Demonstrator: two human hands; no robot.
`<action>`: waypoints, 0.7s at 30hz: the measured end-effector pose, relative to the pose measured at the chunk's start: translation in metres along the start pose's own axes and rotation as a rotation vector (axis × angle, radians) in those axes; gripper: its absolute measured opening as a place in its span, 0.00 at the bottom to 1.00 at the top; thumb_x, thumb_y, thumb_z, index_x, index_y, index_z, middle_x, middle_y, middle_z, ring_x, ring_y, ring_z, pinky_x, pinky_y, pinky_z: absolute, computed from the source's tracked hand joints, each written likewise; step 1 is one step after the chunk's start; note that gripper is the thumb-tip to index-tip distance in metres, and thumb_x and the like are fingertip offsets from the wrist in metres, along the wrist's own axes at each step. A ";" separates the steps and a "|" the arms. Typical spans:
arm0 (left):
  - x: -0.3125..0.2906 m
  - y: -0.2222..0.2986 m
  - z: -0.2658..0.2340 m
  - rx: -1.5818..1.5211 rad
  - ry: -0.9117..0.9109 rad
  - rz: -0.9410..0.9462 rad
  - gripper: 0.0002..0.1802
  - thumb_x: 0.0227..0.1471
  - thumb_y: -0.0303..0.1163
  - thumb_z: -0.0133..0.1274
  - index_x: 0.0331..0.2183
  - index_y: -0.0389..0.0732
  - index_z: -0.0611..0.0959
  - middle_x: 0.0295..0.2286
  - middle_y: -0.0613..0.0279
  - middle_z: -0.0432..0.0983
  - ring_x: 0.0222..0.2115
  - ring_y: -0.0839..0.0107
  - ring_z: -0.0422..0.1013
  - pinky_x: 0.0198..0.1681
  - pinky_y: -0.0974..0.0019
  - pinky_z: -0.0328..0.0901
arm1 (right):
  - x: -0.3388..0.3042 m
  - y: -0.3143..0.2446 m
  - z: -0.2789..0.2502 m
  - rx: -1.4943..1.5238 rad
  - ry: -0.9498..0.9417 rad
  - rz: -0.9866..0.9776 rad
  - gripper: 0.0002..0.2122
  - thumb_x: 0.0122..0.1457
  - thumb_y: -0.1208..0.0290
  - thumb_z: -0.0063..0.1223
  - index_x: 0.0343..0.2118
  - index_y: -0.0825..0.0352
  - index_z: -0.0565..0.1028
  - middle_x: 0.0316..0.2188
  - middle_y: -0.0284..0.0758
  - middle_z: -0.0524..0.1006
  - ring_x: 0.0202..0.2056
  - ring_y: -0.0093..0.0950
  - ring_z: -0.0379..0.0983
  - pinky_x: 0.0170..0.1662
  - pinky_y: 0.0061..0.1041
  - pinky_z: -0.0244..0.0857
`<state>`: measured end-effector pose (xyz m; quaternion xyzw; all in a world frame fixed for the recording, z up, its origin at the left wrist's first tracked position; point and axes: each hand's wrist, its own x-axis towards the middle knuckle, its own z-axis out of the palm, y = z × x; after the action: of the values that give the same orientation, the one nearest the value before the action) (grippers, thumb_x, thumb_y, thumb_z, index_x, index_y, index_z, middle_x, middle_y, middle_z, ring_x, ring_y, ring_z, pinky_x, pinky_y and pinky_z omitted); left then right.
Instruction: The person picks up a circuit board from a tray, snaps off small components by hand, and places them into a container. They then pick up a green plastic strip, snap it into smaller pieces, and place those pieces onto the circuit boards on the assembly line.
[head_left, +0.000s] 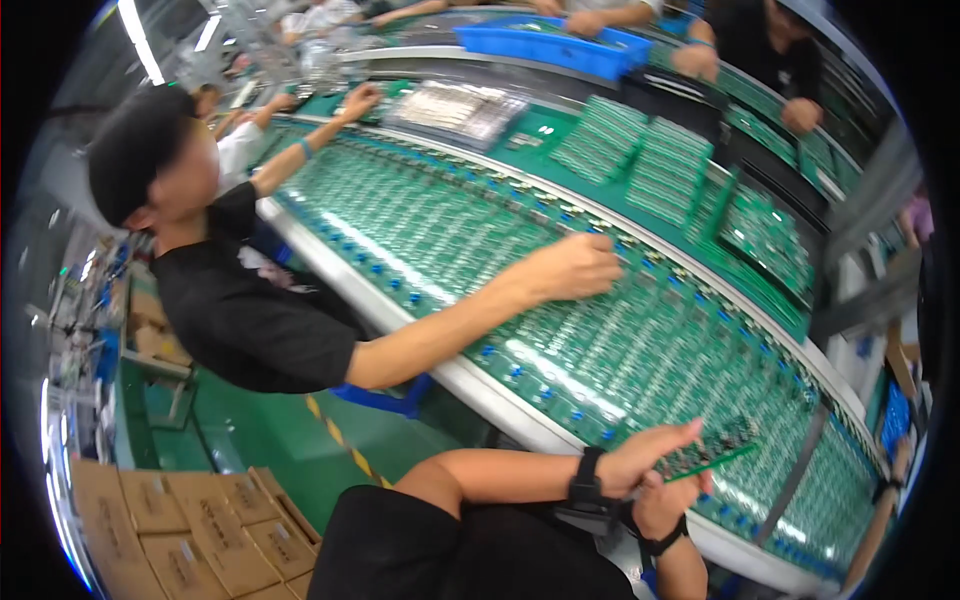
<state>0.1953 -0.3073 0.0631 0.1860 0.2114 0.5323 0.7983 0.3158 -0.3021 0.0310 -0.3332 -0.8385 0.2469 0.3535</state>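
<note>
A green circuit board [712, 452], crowded with small parts, is held tilted over the near edge of the belt line. My left hand [645, 458], with a black strap round its wrist, grips the board's left end, thumb or finger extended along the top. From below, my right hand [668, 507] is closed on the board's lower edge; its fingers are partly hidden by the board. Beneath lies a long conveyor [440, 250] covered with rows of green circuit boards under a glossy surface.
At left, a person in black [230, 300] reaches across the conveyor. Stacks of green board panels [668, 170] and a blue tray [550, 45] stand beyond. Cardboard boxes [190, 530] sit at lower left. A grey post [870, 230] rises at right.
</note>
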 end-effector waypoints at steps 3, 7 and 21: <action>-0.005 0.005 -0.002 0.158 0.116 -0.035 0.31 0.56 0.52 0.32 0.27 0.32 0.76 0.26 0.54 0.73 0.31 0.67 0.69 0.40 0.66 0.62 | -0.004 -0.001 0.001 -0.024 -0.083 -0.091 0.22 0.59 0.54 0.34 0.36 0.71 0.72 0.34 0.44 0.73 0.38 0.42 0.68 0.43 0.38 0.56; -0.001 -0.002 -0.013 0.049 0.034 -0.002 0.31 0.57 0.52 0.29 0.25 0.33 0.74 0.28 0.52 0.72 0.33 0.66 0.68 0.40 0.65 0.62 | 0.022 -0.015 -0.002 0.070 -0.029 -0.203 0.11 0.53 0.66 0.50 0.31 0.72 0.73 0.26 0.43 0.73 0.29 0.40 0.71 0.33 0.32 0.64; 0.013 0.014 -0.009 0.126 0.179 0.001 0.35 0.56 0.53 0.25 0.32 0.31 0.76 0.30 0.52 0.74 0.35 0.65 0.70 0.43 0.65 0.62 | 0.028 -0.006 -0.015 0.177 -0.129 0.048 0.09 0.52 0.68 0.51 0.26 0.72 0.73 0.21 0.41 0.73 0.23 0.37 0.71 0.27 0.30 0.64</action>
<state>0.1846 -0.2899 0.0613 0.1877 0.3150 0.5327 0.7627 0.3098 -0.2831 0.0564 -0.3041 -0.8261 0.3495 0.3207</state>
